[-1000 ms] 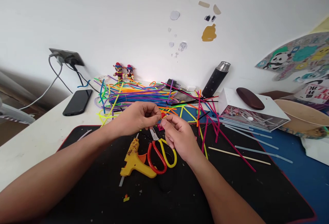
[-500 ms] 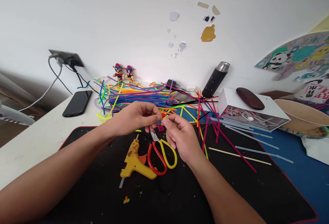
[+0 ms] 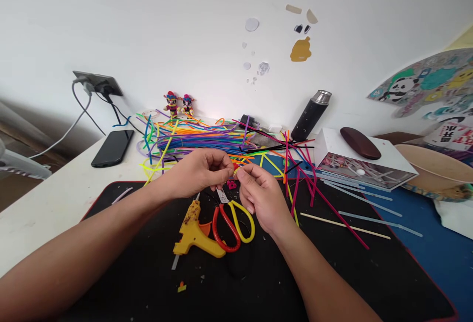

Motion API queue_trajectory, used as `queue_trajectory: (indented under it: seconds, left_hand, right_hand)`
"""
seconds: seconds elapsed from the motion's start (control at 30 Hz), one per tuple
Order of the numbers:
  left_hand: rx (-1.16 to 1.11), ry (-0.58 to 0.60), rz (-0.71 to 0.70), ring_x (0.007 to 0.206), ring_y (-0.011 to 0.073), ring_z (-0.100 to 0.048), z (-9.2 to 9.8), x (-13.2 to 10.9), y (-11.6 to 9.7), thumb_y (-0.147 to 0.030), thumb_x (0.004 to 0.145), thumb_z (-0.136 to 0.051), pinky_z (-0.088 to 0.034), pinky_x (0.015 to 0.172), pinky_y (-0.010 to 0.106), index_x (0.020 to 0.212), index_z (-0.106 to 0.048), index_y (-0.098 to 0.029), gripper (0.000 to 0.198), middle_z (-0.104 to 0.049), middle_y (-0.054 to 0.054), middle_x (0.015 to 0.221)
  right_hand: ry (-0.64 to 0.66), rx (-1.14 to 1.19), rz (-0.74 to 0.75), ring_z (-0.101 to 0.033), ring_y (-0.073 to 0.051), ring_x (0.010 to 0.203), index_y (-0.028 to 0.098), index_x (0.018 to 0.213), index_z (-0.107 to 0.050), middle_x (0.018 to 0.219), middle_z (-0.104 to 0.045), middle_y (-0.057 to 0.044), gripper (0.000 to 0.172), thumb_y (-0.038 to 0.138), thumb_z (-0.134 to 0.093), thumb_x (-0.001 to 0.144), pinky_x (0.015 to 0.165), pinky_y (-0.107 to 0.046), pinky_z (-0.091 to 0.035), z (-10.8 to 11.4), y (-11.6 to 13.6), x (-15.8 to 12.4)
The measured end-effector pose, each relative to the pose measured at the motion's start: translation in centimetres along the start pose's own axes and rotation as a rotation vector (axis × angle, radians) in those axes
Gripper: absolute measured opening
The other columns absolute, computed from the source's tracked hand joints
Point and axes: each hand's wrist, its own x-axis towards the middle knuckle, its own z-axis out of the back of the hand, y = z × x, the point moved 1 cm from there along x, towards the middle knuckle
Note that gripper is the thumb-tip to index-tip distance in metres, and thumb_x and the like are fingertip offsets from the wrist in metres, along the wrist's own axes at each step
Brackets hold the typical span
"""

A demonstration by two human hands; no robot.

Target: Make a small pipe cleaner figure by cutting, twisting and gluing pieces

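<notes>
Above the mat, my left hand [image 3: 205, 171] and my right hand [image 3: 260, 191] meet fingertip to fingertip. Both are closed in a pinch on a small red and yellow piece [image 3: 236, 167], mostly covered by the fingers, so its kind is unclear. Scissors [image 3: 231, 226] with one red and one yellow handle lie just below, their blades partly hidden under my hands. Left of them rests a yellow hot glue gun [image 3: 194, 233] with a glue stick poking out of its rear. A small magenta bit [image 3: 231, 184] shows between my hands.
Colourful pipe cleaners [image 3: 207, 139] are heaped at the back, near two small figures [image 3: 179, 104]. A black phone [image 3: 113, 148] lies left. Magenta pipe cleaners [image 3: 332, 206], a wooden stick [image 3: 343, 226], a white box [image 3: 391, 154] and a black thermos [image 3: 310, 116] are on the right.
My left fingers have shifted very slightly around the small piece. A pale strip now shows beside my left forearm on the mat. The view has moved slightly; the tools lie where they were.
</notes>
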Motion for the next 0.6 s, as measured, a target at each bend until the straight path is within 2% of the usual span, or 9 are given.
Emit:
queue_trajectory:
  seconds: [0.2,0.6]
  left_hand:
    - [-0.035,-0.040,-0.008,0.058,0.0103,-0.053,-0.5,0.0,0.3,-0.045,0.089,-0.073,-0.041,0.055,0.021,0.082,-0.063,-0.017,0.031,-0.060,-0.003,0.065]
    - [-0.018,-0.166,-0.091,0.057,0.0099,-0.053,-1.5,0.0,0.0,-0.044,0.088,-0.073,-0.044,0.055,0.022,0.082,-0.065,-0.016,0.030,-0.059,-0.003,0.065]
  right_hand:
    - [-0.013,0.032,-0.007,-0.027,-0.004,0.036,0.021,0.084,-0.059,0.048,-0.034,0.014,0.039,0.053,-0.082,0.086,0.035,-0.018,-0.024,0.0,0.0,-0.1]
    - [0.010,0.091,-0.037,-0.025,-0.004,0.037,0.021,0.084,-0.060,0.049,-0.034,0.014,0.040,0.053,-0.084,0.084,0.036,-0.018,-0.022,-0.2,0.2,-0.1]
